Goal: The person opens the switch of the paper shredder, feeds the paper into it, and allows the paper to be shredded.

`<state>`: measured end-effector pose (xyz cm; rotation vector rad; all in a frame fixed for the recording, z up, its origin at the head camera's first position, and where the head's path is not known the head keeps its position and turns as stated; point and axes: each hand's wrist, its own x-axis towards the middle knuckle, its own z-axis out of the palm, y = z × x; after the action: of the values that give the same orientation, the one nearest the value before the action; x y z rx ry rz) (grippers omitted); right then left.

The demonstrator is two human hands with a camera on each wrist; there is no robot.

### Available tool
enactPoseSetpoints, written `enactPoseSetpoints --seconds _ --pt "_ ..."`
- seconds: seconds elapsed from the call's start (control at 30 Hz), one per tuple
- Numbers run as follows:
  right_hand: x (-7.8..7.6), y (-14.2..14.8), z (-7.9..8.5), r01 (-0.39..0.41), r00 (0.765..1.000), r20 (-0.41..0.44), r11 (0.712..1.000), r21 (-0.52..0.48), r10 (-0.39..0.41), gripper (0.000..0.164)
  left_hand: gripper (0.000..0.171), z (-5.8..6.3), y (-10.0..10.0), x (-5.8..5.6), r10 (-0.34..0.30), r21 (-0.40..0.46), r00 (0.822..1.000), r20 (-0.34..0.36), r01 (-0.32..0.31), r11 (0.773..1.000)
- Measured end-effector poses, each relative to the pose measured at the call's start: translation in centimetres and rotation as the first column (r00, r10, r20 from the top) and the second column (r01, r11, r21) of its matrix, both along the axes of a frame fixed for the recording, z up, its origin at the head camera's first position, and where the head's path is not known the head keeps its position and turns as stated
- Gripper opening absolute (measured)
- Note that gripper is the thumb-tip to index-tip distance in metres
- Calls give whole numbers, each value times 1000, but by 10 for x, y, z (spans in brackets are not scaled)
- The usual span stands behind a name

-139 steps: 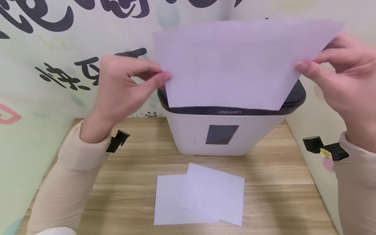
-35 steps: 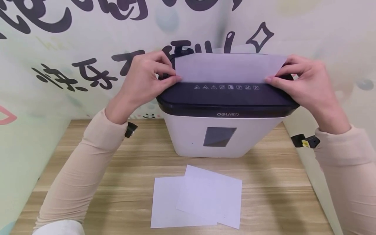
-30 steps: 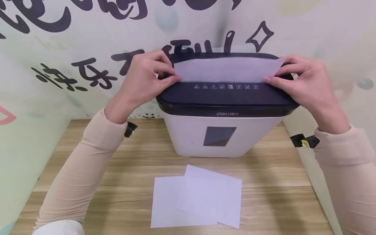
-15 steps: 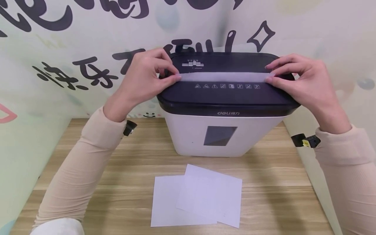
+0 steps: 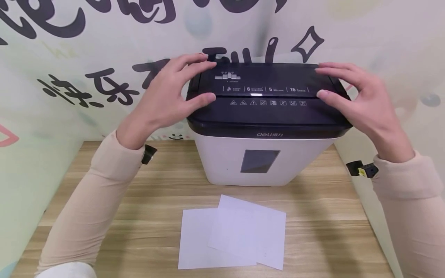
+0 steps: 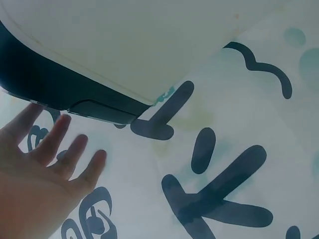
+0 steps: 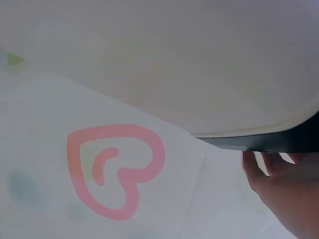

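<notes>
A white paper shredder with a black top stands at the back of the table in the head view. Its feed slot runs across the top, and no paper sticks out of it. My left hand, fingers spread and holding nothing, is over the left end of the top. At the right end is my right hand, thumb and fingers apart with nothing between them. In the wrist views, fingers of the left hand and right hand are right at the shredder's dark rim.
Two overlapping sheets of white paper lie on the wooden table in front of the shredder. Printed walls close in behind and on both sides.
The sheet both hands held has sunk into the slot and is out of sight. Both hands have let go and spread their fingers. The two sheets on the table have not moved.
</notes>
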<state>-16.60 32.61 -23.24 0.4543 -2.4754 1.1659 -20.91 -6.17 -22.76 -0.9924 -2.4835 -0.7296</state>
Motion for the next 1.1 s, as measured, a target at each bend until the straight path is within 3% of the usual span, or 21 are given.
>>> enactPoseSetpoints --seconds 0.13,0.27,0.63,1.1 --pt "5 4 1 -15 995 96 1000 21 13 60 68 -1 -4 3 11 -47 1000 18 -10 999" --pt "9 8 -2 -31 991 128 999 41 25 68 71 -4 -9 5 17 -66 1000 22 -15 998" --pt "16 19 -9 -25 993 116 998 -53 31 62 59 -9 -23 8 26 15 999 32 -27 1000" --pt "27 40 -24 12 993 121 991 -135 4 55 57 -35 -50 6 18 94 999 27 -20 995"
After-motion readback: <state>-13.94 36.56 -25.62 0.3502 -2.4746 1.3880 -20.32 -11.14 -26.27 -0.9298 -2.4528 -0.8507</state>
